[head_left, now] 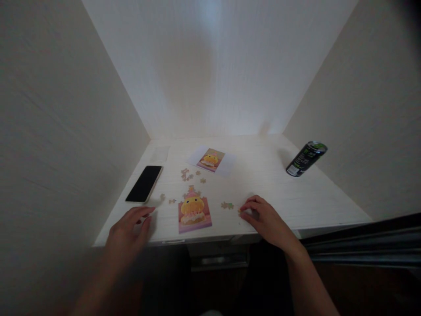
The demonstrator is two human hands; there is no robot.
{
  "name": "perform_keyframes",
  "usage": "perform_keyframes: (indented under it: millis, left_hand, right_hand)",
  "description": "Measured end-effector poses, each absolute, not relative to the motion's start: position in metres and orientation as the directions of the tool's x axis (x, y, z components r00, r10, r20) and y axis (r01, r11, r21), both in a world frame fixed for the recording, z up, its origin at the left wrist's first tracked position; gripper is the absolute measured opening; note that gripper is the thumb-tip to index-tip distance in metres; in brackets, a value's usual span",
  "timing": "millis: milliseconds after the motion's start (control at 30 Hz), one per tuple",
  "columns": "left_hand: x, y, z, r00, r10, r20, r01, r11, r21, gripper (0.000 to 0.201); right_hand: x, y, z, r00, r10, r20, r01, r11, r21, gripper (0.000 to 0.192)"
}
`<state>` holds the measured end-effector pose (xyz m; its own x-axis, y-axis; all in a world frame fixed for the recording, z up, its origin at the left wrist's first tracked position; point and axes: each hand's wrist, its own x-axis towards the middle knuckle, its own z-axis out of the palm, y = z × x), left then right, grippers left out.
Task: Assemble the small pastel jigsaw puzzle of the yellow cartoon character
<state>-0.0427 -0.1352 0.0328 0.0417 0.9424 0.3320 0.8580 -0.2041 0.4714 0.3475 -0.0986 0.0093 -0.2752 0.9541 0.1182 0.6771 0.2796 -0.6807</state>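
A partly assembled jigsaw puzzle [193, 213] lies near the table's front edge, picturing a yellow cake-like character; its upper edge is uneven. To its right, my right hand [259, 217] pinches a small yellowish puzzle piece [240, 211] between thumb and fingertips, just over the table. Two joined-looking pieces [227, 205], one partly green, lie beside those fingertips. My left hand [131, 226] rests at the front left edge with thumb and index finger apart and nothing visible between them. Loose pieces [172, 201] lie between it and the puzzle, and several more [186, 174] lie behind the puzzle.
A reference picture card [211, 159] lies on white paper at the back of the white table [259, 166]. A black-screened phone [144, 184] is at left, with a clear flat packet [160, 153] behind it. A dark drink can [305, 159] stands at right. Walls enclose three sides.
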Motion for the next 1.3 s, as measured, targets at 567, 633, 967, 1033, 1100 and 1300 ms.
perform_keyframes:
  millis: [567, 633, 967, 1033, 1100, 1300]
  left_hand:
    - [0.041, -0.138, 0.029, 0.007, 1.000, -0.021, 0.056, 0.021, 0.998, 0.025]
    - [0.044, -0.137, 0.027, 0.004, 0.997, -0.072, -0.029, 0.072, 0.997, 0.025]
    - [-0.001, -0.077, 0.017, 0.081, 0.989, 0.125, 0.472, -0.149, 0.869, 0.027]
    - [-0.009, -0.059, 0.013, 0.111, 0.985, 0.128, 0.527, -0.168, 0.833, 0.025]
    - [-0.013, -0.046, 0.010, 0.150, 0.980, 0.131, 0.568, -0.194, 0.800, 0.025]
    - [-0.012, -0.042, 0.008, 0.176, 0.971, 0.162, 0.685, -0.239, 0.688, 0.024]
  right_hand:
    - [0.221, -0.120, 0.021, -0.168, 0.974, 0.152, 0.200, 0.185, -0.962, 0.013]
    - [0.200, -0.124, 0.023, -0.156, 0.981, 0.119, 0.138, 0.141, -0.980, 0.013]
    - [0.206, -0.123, 0.016, -0.184, 0.894, 0.408, 0.627, 0.426, -0.652, 0.016]
    - [0.212, -0.122, 0.014, -0.275, 0.869, 0.412, 0.694, 0.476, -0.540, 0.019]
    - [0.214, -0.122, 0.012, -0.331, 0.860, 0.389, 0.714, 0.498, -0.493, 0.022]
    - [0.213, -0.122, 0.014, -0.380, 0.864, 0.331, 0.730, 0.499, -0.466, 0.021]
